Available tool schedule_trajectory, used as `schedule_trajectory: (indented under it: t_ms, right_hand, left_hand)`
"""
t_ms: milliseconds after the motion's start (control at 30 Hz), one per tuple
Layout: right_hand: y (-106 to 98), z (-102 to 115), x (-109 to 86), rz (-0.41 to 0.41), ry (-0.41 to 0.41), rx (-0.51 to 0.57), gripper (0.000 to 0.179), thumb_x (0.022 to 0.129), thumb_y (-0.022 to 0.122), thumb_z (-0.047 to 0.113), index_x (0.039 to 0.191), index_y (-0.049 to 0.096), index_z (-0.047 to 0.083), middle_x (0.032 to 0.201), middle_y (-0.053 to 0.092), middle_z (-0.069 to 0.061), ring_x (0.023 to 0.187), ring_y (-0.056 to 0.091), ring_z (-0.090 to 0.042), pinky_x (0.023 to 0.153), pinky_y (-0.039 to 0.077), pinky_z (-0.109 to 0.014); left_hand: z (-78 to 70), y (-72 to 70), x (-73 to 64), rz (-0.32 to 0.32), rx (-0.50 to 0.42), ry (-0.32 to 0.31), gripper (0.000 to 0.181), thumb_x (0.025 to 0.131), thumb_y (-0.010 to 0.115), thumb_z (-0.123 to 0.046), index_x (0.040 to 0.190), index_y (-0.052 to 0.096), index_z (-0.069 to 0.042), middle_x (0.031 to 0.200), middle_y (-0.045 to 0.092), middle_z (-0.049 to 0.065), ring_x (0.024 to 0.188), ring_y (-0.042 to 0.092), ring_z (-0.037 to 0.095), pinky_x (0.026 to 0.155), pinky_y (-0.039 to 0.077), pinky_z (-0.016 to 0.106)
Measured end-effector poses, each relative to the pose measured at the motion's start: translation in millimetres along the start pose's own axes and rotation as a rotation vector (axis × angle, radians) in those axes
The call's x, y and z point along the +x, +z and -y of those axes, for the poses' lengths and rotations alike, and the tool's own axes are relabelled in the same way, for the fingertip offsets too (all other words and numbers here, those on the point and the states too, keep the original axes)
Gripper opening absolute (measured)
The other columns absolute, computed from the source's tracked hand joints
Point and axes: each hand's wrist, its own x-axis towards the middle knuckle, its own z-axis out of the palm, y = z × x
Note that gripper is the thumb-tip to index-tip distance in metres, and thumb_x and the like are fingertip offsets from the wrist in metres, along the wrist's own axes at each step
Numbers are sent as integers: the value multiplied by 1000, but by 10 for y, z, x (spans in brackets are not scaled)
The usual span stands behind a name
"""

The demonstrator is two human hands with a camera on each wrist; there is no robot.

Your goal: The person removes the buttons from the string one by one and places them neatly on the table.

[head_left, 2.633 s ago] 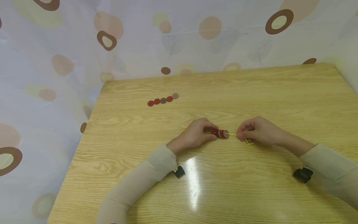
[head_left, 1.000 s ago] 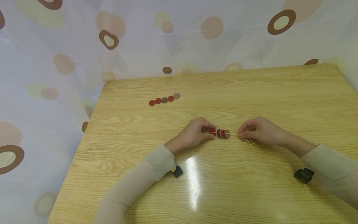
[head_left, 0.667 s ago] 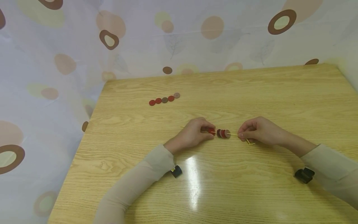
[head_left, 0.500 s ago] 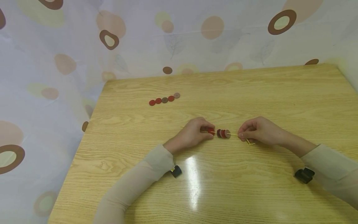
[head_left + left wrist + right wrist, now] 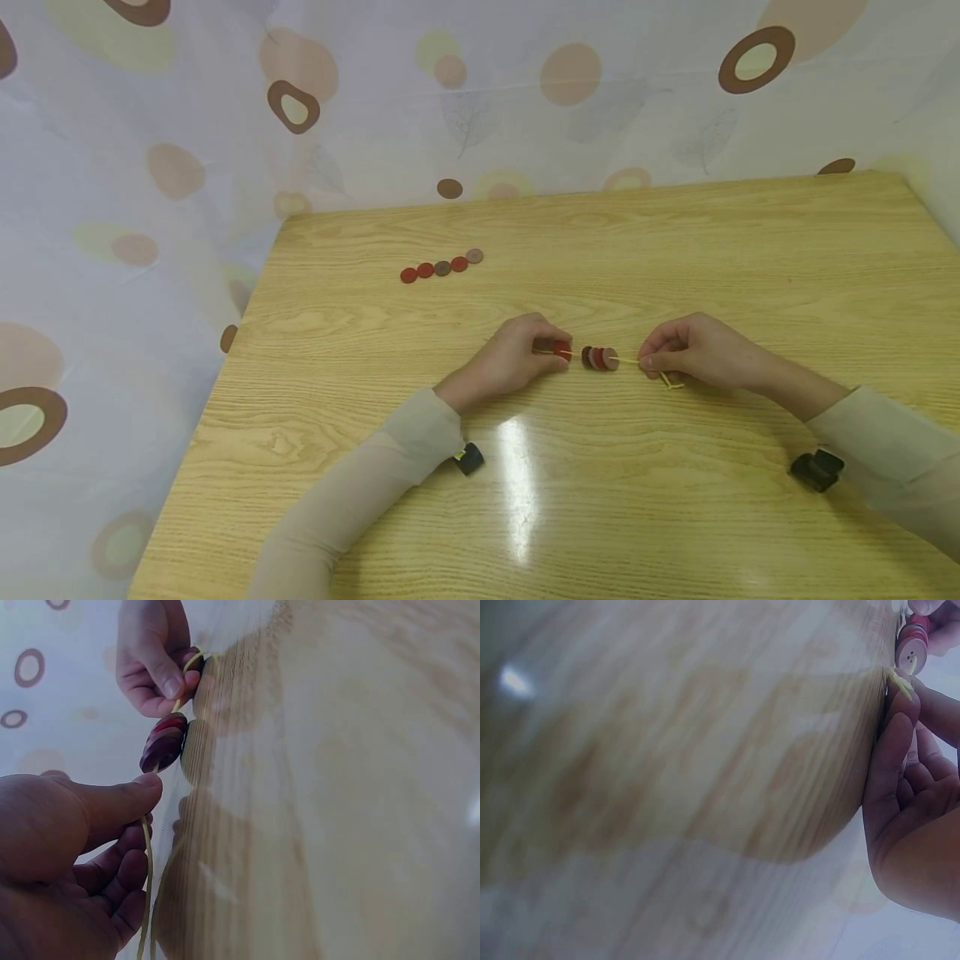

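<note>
A yellow string (image 5: 630,361) runs between the two hands, with several buttons (image 5: 599,358) in red, dusty pink and dark maroon threaded on it, faces pressed close together. My left hand (image 5: 513,356) pinches a red button (image 5: 562,349) on the same string, apart from that group; whether more buttons sit behind it is hidden by the fingers. In the left wrist view the string's tail (image 5: 148,870) hangs past the curled fingers. To the right, my right hand (image 5: 693,350) pinches the string near its knotted end (image 5: 670,383). Holes show in the pink end button (image 5: 910,656) in the right wrist view.
Farther back on the wooden table (image 5: 750,267), several loose buttons lie flat in a slanting row, a grey-brown button (image 5: 442,267) in its middle. A patterned curtain (image 5: 510,108) stands behind and at the left. Black wrist cameras (image 5: 817,469) sit below the sleeves.
My left hand has slid leftward along the string with the red button, opening a gap between it and the threaded group. My right hand and the loose row stay about where they were.
</note>
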Motion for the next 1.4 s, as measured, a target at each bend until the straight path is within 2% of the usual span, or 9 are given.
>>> schedule_trajectory:
  t_ms: [667,1400]
  right_hand:
    - [-3,-9,5,4,-7,-10,14,97,67,9,101,68,-4,83,68,-9,66,56,-11,58,49,-25]
    - [-4,23,1,4,-9,-12,14,97,66,9,101,69,-4,82,68,-9,66,56,-11,58,49,-25]
  left_hand:
    - [44,-44,-34,-4,36,14,32,93,74,-14,124,71,-5,106,66,2,101,59,12,92,45,23]
    - [94,-87,-87,-32,39,0,31,93,74,-15,123,71,-6,106,66,2,101,59,13,93,45,26]
